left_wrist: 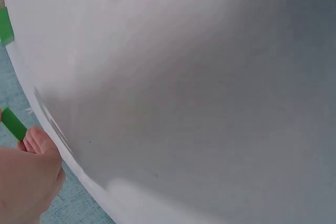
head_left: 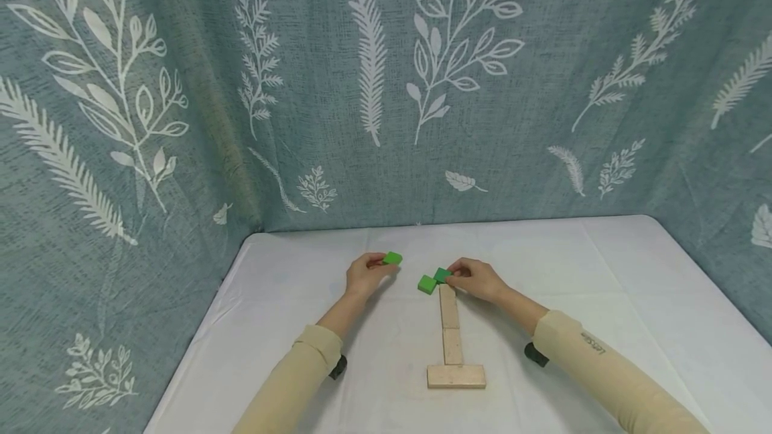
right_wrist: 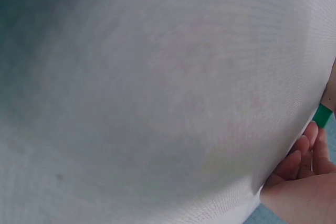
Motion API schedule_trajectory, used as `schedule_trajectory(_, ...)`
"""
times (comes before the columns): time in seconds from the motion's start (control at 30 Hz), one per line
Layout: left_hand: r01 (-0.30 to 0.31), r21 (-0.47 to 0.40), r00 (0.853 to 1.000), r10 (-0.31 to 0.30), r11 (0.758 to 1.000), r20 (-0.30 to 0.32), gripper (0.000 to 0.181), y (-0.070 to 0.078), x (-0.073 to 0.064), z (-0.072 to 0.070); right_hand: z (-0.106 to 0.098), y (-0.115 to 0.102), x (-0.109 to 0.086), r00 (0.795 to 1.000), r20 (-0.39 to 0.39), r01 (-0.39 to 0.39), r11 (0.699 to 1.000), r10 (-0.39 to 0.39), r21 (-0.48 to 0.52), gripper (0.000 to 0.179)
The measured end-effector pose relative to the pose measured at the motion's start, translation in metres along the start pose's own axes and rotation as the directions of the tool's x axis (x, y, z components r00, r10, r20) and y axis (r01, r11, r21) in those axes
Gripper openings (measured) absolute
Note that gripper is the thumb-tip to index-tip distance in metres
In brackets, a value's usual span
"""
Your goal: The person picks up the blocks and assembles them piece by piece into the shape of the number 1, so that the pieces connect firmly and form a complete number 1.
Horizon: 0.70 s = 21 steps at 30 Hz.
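Note:
My left hand (head_left: 365, 276) pinches a light green block (head_left: 393, 258) between thumb and fingers, at the left of the other blocks. The same block (left_wrist: 14, 125) shows at the edge of the left wrist view. With thumb and fingertips, my right hand (head_left: 480, 279) holds a darker green block (head_left: 443, 275) at the far end of a line of wooden blocks. A second light green block (head_left: 427, 284) lies on the table just left of the darker one. Two wooden blocks (head_left: 449, 305) (head_left: 452, 345) lie end to end, pointing away from me.
Nearest me, a wooden block (head_left: 456, 376) lies crosswise at the foot of the line. A white cloth covers the table (head_left: 579, 347). Behind it and at both sides hangs a blue-green curtain (head_left: 313, 86) with white leaf patterns.

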State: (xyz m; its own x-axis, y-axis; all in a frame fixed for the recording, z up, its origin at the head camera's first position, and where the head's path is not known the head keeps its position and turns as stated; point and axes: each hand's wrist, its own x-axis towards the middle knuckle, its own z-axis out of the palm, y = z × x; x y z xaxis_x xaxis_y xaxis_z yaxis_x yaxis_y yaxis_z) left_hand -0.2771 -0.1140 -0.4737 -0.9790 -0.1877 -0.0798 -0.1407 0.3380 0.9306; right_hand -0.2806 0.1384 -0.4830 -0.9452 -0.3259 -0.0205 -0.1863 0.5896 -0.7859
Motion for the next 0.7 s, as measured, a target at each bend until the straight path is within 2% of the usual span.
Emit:
schedule_trajectory(0.2, 0.015, -0.037, 1.000, -0.014, 0.999, 0.014, 0.038, 0.001, -0.006, 0.002, 0.000, 0.001, 0.000, 1.000, 0.001, 0.007, 1.000, -0.007, 0.000, 0.024)
schedule_trajectory(0.7, 0.004, -0.024, 0.997, -0.003, 1.000, 0.074, 0.038, -0.001, -0.020, 0.003, 0.002, 0.000, -0.002, 1.000, -0.007, -0.001, 1.000, 0.001, -0.009, 0.023)
